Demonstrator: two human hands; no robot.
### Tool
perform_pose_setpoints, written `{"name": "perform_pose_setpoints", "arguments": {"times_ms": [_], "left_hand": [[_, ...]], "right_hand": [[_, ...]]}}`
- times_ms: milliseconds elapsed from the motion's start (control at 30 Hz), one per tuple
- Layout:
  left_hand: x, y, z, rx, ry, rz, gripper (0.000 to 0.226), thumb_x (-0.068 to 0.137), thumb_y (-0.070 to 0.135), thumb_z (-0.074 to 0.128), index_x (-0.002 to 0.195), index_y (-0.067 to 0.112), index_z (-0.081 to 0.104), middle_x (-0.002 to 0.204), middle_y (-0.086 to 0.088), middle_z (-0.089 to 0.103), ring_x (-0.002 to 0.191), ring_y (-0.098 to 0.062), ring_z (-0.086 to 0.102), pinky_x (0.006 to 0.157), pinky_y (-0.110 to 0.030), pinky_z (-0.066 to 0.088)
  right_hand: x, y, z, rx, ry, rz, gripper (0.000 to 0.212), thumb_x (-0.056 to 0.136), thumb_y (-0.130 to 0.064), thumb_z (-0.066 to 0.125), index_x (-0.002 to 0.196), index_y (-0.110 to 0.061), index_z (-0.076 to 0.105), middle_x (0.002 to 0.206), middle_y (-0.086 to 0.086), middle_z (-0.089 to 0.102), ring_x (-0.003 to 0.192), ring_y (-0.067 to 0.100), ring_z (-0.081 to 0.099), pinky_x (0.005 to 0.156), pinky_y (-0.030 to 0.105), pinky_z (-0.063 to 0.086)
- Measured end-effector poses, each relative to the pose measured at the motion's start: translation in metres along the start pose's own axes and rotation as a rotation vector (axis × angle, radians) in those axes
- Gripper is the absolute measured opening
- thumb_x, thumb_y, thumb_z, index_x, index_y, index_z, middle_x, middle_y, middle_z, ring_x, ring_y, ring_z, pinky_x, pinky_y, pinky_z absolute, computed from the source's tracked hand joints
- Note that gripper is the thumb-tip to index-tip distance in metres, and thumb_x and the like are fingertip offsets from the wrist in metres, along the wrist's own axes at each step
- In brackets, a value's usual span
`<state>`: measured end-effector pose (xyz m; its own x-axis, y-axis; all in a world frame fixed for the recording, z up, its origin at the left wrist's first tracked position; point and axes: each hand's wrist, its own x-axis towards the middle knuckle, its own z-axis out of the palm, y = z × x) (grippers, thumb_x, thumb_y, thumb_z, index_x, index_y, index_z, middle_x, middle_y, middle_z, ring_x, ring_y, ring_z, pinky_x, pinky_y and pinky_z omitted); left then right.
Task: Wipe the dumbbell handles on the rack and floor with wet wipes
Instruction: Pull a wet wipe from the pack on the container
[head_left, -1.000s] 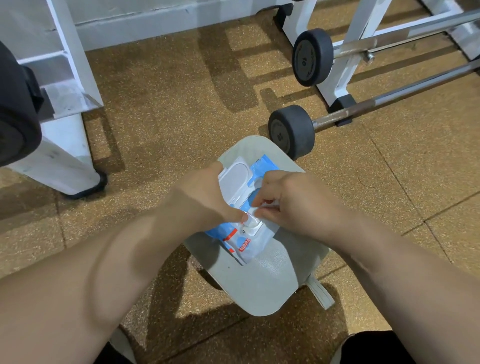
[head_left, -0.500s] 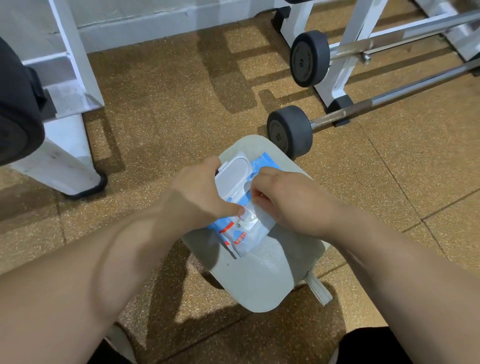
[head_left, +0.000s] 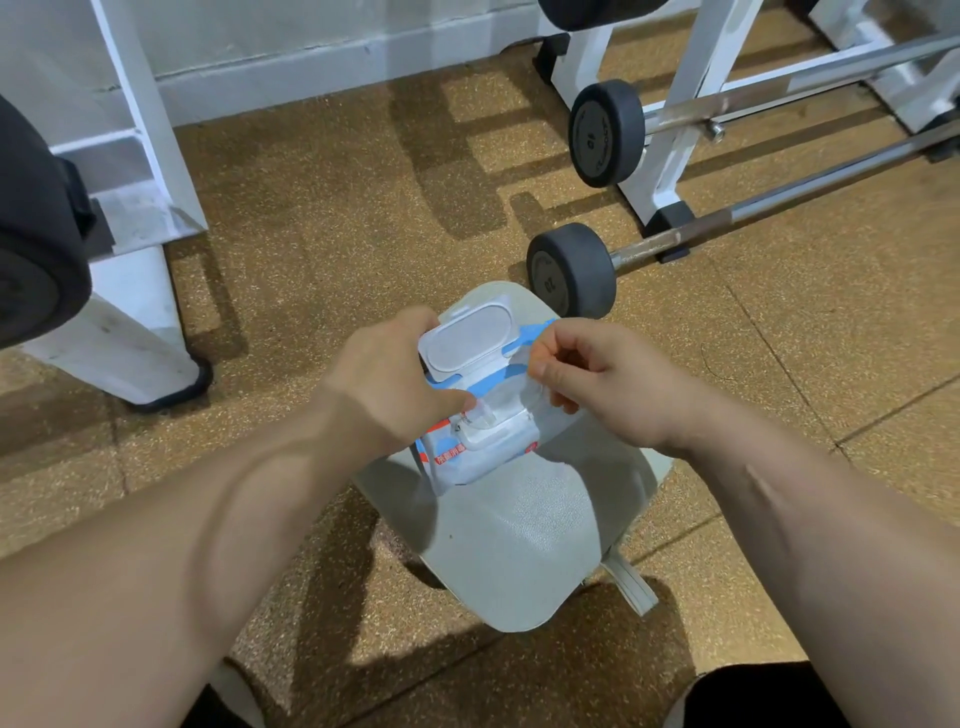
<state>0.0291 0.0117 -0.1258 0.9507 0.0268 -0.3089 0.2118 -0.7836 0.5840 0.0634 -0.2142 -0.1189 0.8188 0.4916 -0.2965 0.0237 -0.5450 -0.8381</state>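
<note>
Steadies pack (head_left: 483, 457) with left grip (head_left: 384, 379), clasped round its 9 o'clock side, thumb pressed down beside the opening. Pinches a thin whitish sheet (head_left: 519, 387) with right grip (head_left: 597, 384), thumb and curled fingers clenched on it just at 3 o'clock of the opening; wipe or seal film, cannot tell. Pack flat on the grey padded counter (head_left: 519, 545), toward its 12 o'clock end, blue and white with red print on its near side. Lid (head_left: 467, 338) flipped open, standing up at the pack's 12 o'clock edge, touching the left grip's fingers. Just past the counter at 1 o'clock, a dark dumbbell head (head_left: 571, 270) down on the floor (head_left: 311, 234), marked 20, its bare metal handle (head_left: 779, 208) running off toward 2 o'clock past the black foot of a white rack (head_left: 670, 156). Farther out at 1 o'clock, a second head (head_left: 605, 132), carried on the rack, with its own bar (head_left: 779, 88) also leading toward 2 o'clock. Both handles well apart from either grip. At 10 o'clock, a white frame (head_left: 135, 291) standing on the speckled brown floor, with a black plate (head_left: 31, 234) at the far 9 o'clock edge. Pale wall skirting along 12 o'clock.
</note>
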Motion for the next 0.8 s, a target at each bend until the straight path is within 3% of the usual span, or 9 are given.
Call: {"name": "perform_pose_setpoints", "arguments": {"times_ms": [33,133,267,433,567,667,800], "left_hand": [[0.0,0.0,0.001,-0.007,-0.008,0.006,0.053,0.069,0.04,0.089,0.107,0.024,0.056,0.093,0.007,0.062,0.088,-0.021,0.058,0.073,-0.034,0.044],[-0.002,0.0,0.002,-0.025,-0.025,0.021,0.046,0.074,0.034,0.086,0.107,0.024,0.056,0.095,0.006,0.062,0.088,-0.02,0.057,0.071,-0.032,0.04],[-0.003,0.001,0.001,-0.017,-0.017,0.048,0.046,0.073,0.034,0.086,0.104,0.026,0.053,0.096,0.006,0.062,0.088,-0.021,0.056,0.073,-0.034,0.042],[-0.002,-0.001,0.003,-0.009,-0.032,0.059,0.047,0.074,0.035,0.086,0.104,0.029,0.05,0.098,0.007,0.058,0.09,-0.019,0.055,0.072,-0.032,0.038],[-0.002,-0.002,0.005,-0.02,-0.028,0.069,0.045,0.074,0.034,0.086,0.104,0.026,0.053,0.097,0.007,0.059,0.091,-0.02,0.056,0.073,-0.033,0.04],[-0.003,-0.002,0.005,-0.009,-0.02,0.073,0.047,0.075,0.035,0.085,0.11,0.026,0.055,0.101,0.007,0.061,0.094,-0.019,0.057,0.079,-0.035,0.045],[-0.002,-0.001,0.006,0.027,-0.009,0.078,0.048,0.075,0.037,0.084,0.111,0.026,0.054,0.103,0.004,0.061,0.095,-0.022,0.057,0.078,-0.035,0.044]], "right_hand": [[0.0,-0.001,0.002,-0.033,0.022,-0.044,0.008,0.09,-0.018,0.074,0.09,-0.017,0.066,0.076,-0.008,0.062,0.065,0.008,0.055,0.067,0.026,0.046],[0.0,0.0,0.01,-0.266,0.081,-0.192,0.038,0.074,-0.031,0.088,0.107,-0.022,0.071,0.094,-0.004,0.061,0.067,0.007,0.053,0.067,0.017,0.043],[0.003,0.002,0.016,-0.45,0.199,-0.37,0.014,0.079,-0.03,0.075,0.088,-0.02,0.076,0.088,-0.002,0.065,0.078,0.014,0.058,0.072,0.035,0.051],[0.002,-0.008,0.003,-0.193,0.276,-0.26,0.006,0.088,-0.022,0.072,0.085,-0.018,0.069,0.089,-0.003,0.066,0.087,0.011,0.062,0.078,0.038,0.053],[0.0,-0.002,0.005,-0.389,0.149,-0.245,0.031,0.079,-0.032,0.081,0.108,-0.024,0.074,0.106,-0.006,0.068,0.095,0.012,0.062,0.084,0.03,0.051],[0.003,0.001,0.02,-0.543,0.176,-0.296,0.019,0.083,-0.035,0.066,0.091,-0.019,0.075,0.096,-0.002,0.07,0.091,0.027,0.062,0.08,0.04,0.051],[0.004,-0.002,0.018,-0.232,0.262,-0.192,0.017,0.094,-0.027,0.061,0.083,-0.015,0.066,0.085,0.002,0.067,0.082,0.019,0.062,0.074,0.04,0.051]]}}
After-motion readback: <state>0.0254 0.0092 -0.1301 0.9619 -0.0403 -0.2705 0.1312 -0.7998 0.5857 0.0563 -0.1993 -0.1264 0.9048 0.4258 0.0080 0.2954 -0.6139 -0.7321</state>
